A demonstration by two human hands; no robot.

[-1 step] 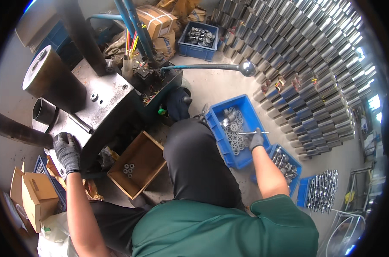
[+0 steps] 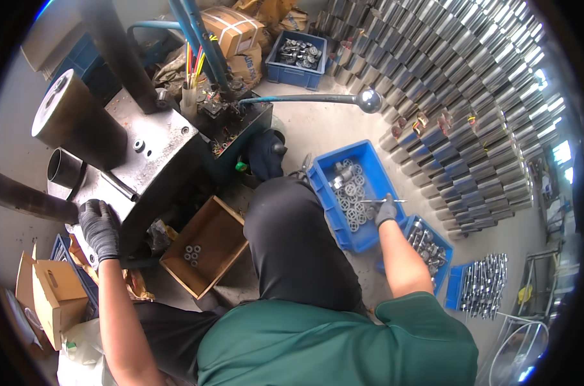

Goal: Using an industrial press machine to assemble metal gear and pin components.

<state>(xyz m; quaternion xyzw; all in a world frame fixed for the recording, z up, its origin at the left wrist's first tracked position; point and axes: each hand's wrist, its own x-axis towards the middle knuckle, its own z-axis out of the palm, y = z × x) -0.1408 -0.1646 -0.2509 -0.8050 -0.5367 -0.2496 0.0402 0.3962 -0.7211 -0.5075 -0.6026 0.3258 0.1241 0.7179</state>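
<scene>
My right hand (image 2: pixel 387 210), in a dark grey glove, is closed on a thin metal rod (image 2: pixel 371 201). It is over the right side of a blue crate (image 2: pixel 362 242) that holds several round spoked metal discs (image 2: pixel 351 190) and a few small cylinders. My left hand (image 2: pixel 99 228), also gloved, lies with fingers stretched out at the near edge of a metal machine table (image 2: pixel 157 145), beside a dark post (image 2: pixel 31 197). On the table are a large tapered cylinder (image 2: pixel 86 125), a short tube (image 2: pixel 65 167), a slim bar (image 2: pixel 119 184) and a small ring (image 2: pixel 139 145).
A wooden box (image 2: pixel 224 267) with several small rings stands left of my knee. A long lever with a ball knob (image 2: pixel 369 100) reaches across the front. Stacked metal tubes (image 2: pixel 446 116) fill the right. More blue bins (image 2: pixel 441 280) of metal parts stand nearby, one at the back (image 2: pixel 295 77).
The rod in my right hand has turned slightly and shifted a little to the right. My left hand stays at the table edge.
</scene>
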